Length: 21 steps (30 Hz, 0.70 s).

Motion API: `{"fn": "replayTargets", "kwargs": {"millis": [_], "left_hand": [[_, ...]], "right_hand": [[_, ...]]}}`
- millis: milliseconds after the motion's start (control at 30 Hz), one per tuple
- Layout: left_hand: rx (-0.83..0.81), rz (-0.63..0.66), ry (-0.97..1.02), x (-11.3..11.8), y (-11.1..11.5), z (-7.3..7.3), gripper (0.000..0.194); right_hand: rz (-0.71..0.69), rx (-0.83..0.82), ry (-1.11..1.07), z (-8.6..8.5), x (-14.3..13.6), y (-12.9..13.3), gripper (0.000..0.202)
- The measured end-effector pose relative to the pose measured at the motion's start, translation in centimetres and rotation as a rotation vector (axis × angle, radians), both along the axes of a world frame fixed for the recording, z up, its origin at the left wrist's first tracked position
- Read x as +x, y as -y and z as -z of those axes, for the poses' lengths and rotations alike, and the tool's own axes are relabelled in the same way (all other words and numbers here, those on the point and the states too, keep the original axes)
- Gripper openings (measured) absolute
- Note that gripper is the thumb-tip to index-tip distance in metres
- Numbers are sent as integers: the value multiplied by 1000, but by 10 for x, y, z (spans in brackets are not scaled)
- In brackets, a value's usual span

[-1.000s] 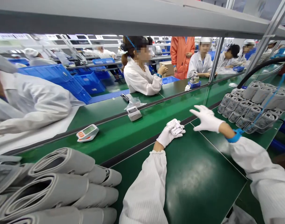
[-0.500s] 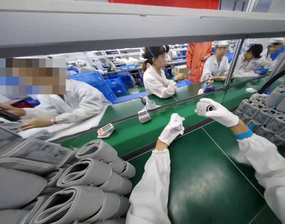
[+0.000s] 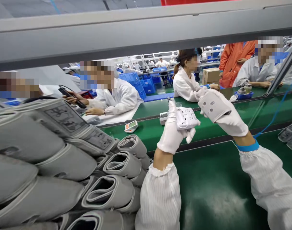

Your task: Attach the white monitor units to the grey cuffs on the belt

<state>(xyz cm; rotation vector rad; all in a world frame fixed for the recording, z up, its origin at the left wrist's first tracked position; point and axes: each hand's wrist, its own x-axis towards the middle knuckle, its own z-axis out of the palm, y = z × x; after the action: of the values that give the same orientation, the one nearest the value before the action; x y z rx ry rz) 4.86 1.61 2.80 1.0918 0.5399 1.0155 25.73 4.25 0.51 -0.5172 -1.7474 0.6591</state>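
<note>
My gloved left hand [image 3: 172, 135] is closed on a white blood pressure monitor [image 3: 187, 118], its slotted back turned towards me. The thumb lies along its left side and the fingers curl beneath. To the right, my gloved right hand [image 3: 228, 116] grips a small light-grey rolled cuff [image 3: 214, 107] with a few round marks on its face. The two things are close together but apart, raised over the green belt. On the belt lies another monitor [image 3: 131, 126] with a screen and orange buttons. Behind my left hand a further white device [image 3: 163, 118] is partly hidden.
Grey rolled cuffs [image 3: 123, 164] are piled high at the left, with more cuffs [image 3: 289, 135] at the far right. A metal beam [image 3: 136, 35] crosses overhead. Co-workers in white sit across the belt [image 3: 150, 131]. A blue tray [image 3: 243, 95] holds small bottles.
My view has turned left and the hands look larger and nearer. The monitor's back and the cuff's face now show plainly. Both hands are closer together.
</note>
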Motion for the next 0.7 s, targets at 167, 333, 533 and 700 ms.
{"fn": "replayTargets", "kwargs": {"millis": [167,333,533,700], "left_hand": [[100,32,-81,12,2,4,85],[110,-35,-113,19,13,-2,85],[162,-123,-195,16,15,0,78],[168,-134,-259,16,15,5,78]], "right_hand": [[195,170,164,-13,-6,20,84],[276,253,262,-15,-5,26,85],[335,281,321,-13,-3,29,86],[357,265,365,-14,-2,33,86]]}}
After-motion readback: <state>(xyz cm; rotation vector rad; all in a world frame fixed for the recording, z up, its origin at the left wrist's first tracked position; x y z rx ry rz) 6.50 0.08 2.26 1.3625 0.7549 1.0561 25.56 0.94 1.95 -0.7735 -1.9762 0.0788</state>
